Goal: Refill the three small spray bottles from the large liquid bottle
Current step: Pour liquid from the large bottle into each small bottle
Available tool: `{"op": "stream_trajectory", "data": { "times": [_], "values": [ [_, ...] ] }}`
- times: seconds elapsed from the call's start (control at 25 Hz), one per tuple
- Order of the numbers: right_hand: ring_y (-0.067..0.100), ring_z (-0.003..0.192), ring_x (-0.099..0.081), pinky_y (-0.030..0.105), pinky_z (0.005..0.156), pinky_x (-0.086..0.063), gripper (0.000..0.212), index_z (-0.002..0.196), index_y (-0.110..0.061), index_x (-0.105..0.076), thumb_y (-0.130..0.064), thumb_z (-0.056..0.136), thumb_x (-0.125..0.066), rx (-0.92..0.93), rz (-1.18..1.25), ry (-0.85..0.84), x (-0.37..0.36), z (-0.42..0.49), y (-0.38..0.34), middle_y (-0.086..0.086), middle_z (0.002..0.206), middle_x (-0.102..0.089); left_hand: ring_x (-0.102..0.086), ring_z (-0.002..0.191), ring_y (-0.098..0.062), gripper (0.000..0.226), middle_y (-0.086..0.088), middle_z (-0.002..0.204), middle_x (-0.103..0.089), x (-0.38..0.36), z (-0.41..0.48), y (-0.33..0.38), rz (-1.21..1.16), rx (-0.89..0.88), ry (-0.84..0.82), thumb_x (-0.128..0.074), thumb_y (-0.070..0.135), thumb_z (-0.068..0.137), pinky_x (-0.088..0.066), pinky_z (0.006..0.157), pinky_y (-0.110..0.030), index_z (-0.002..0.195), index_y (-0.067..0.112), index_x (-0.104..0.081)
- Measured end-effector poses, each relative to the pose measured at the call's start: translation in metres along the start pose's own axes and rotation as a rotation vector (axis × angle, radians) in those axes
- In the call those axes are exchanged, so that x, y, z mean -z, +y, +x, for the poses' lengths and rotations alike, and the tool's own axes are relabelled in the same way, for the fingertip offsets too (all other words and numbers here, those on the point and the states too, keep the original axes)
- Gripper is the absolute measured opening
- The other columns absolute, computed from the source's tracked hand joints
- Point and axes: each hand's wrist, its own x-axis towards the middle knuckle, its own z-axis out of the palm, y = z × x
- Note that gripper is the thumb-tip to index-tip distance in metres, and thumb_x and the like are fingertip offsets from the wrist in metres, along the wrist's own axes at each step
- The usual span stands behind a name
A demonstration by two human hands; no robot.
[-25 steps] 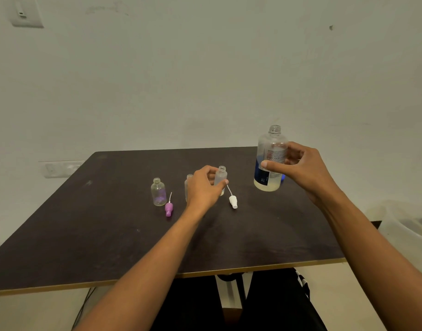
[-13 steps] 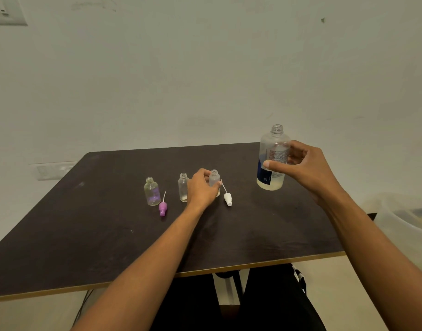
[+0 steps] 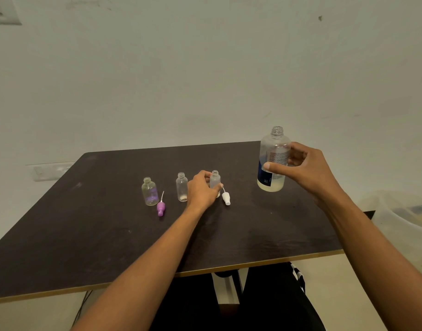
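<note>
Three small clear bottles stand uncapped on the dark table [image 3: 85,235]. The left small bottle [image 3: 149,192] has a purple tint; a purple spray cap [image 3: 160,207] lies beside it. The middle small bottle [image 3: 182,187] stands alone. My left hand [image 3: 201,190] grips the right small bottle [image 3: 215,179], which rests on the table. A white spray cap [image 3: 226,197] lies just right of it. My right hand [image 3: 303,168] holds the large bottle [image 3: 273,158], open at the top, upright, with a little pale liquid at its bottom.
A translucent plastic bin [image 3: 401,218] sits off the table's right edge. A wall runs behind the table, with a socket plate [image 3: 49,172] low on the left. My legs and the table's white post [image 3: 225,287] show under the front edge.
My left hand has lowered the right small bottle from slightly raised down onto the table. The middle bottle is now uncovered. My right hand stays on the large bottle.
</note>
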Motion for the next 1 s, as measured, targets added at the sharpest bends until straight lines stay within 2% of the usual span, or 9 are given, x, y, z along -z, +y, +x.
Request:
{"op": "stream_trajectory", "data": {
  "times": [0.16,0.32,0.48,0.64,0.72,0.84,1.0],
  "values": [
    [0.011,0.115,-0.071,0.039,0.104,-0.057,0.077,0.133,-0.028,-0.069,-0.054,0.065,-0.093,0.005,-0.004,-0.008,-0.002,-0.003,0.000,-0.009,0.124,-0.075,-0.064,0.125,-0.014,0.059,-0.001,0.133,-0.069,0.014,-0.010,0.008,0.011,-0.101,0.038,-0.085,0.030,0.086,-0.052,0.108,-0.033,0.137,0.012,-0.061],
    [0.009,0.112,-0.072,0.038,0.104,-0.057,0.066,0.129,-0.029,-0.072,-0.044,0.069,-0.095,0.005,0.020,-0.021,-0.005,-0.006,-0.002,-0.010,0.118,-0.077,-0.063,0.121,-0.003,0.054,0.008,0.133,-0.068,0.057,-0.036,0.022,-0.043,-0.245,0.160,-0.083,0.030,0.088,-0.045,0.101,-0.010,0.136,0.017,-0.064],
    [0.006,0.111,-0.072,0.030,0.098,-0.057,0.066,0.130,-0.027,-0.071,-0.038,0.070,-0.095,0.000,0.064,-0.018,-0.009,-0.011,-0.004,-0.009,0.119,-0.077,-0.061,0.121,-0.003,0.052,0.012,0.135,-0.067,0.102,-0.051,0.011,0.029,-0.267,0.244,-0.082,0.031,0.089,-0.049,0.107,-0.025,0.137,0.024,-0.063],
    [0.005,0.110,-0.072,0.024,0.093,-0.055,0.065,0.131,-0.025,-0.072,-0.032,0.071,-0.096,0.002,0.100,-0.010,-0.014,-0.013,-0.010,-0.009,0.120,-0.077,-0.058,0.133,-0.014,0.080,0.000,0.144,-0.061,0.112,-0.042,-0.015,0.106,-0.118,0.165,-0.085,0.032,0.085,-0.048,0.114,-0.038,0.152,0.014,-0.046],
    [0.003,0.108,-0.072,0.024,0.093,-0.055,0.063,0.130,-0.025,-0.072,-0.030,0.071,-0.096,0.003,0.107,-0.011,-0.016,-0.015,-0.012,-0.010,0.118,-0.077,-0.057,0.135,-0.017,0.084,-0.003,0.146,-0.060,0.105,-0.034,-0.024,0.139,-0.066,0.114,-0.085,0.032,0.085,-0.048,0.114,-0.039,0.154,0.012,-0.043],
    [0.005,0.109,-0.072,0.026,0.095,-0.055,0.064,0.130,-0.025,-0.072,-0.032,0.071,-0.096,-0.005,0.097,-0.016,-0.019,-0.016,-0.011,-0.009,0.119,-0.077,-0.063,0.128,-0.018,0.072,-0.005,0.139,-0.066,0.094,-0.022,-0.031,0.184,-0.022,0.106,-0.084,0.034,0.085,-0.052,0.110,-0.040,0.146,0.010,-0.053],
    [-0.003,0.105,-0.072,0.019,0.090,-0.054,0.062,0.129,-0.027,-0.072,-0.031,0.071,-0.095,-0.010,0.092,-0.015,-0.017,-0.019,-0.012,-0.013,0.117,-0.077,-0.071,0.109,-0.016,0.054,-0.002,0.118,-0.075,0.085,-0.009,-0.034,0.238,0.042,0.107,-0.084,0.035,0.085,-0.058,0.098,-0.038,0.129,0.011,-0.066]
  ]
}}
